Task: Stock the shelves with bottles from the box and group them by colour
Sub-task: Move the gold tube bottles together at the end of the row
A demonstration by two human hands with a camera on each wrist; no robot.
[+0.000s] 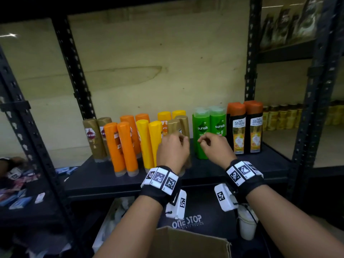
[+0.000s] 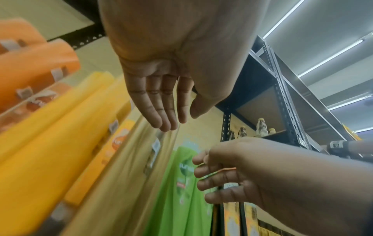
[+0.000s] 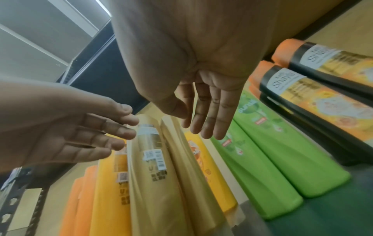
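Two gold bottles: a pair of tall gold plastic shampoo bottles (image 1: 179, 125) stood cap-down on the black metal shelf (image 1: 96, 175), between the yellow plastic bottles (image 1: 149, 138) and the green plastic sunsilk bottles (image 1: 208, 131), touching each other.
Other gold pair: two more gold sunsilk bottles (image 1: 96, 138) stood at the far left, well apart from the first pair, so by my judgement the colour grouping was not finished.
Left hand: the left hand (image 1: 173, 148) hung just in front of the gold pair, fingers relaxed and nearly straight, holding nothing.
Right hand: the right hand (image 1: 214, 146) hovered before the green bottles, fingers loosely bent, also holding nothing.
Weight: probably moderate if full; one hand per bottle should do.
Stiffness: the walls looked like semi-rigid plastic, likely to give a little under a squeeze.
Surface: smooth and glossy, with barcode stickers (image 3: 155, 157) on the back; probably slippery.
Stability: tall and narrow, standing on a small cap, so easily toppled onto neighbours.
Where to hold: around the mid-body, thumb opposite fingers, lifting clear before moving sideways.
Box: the brown cardboard box (image 1: 188, 243) sat below, its contents hidden.
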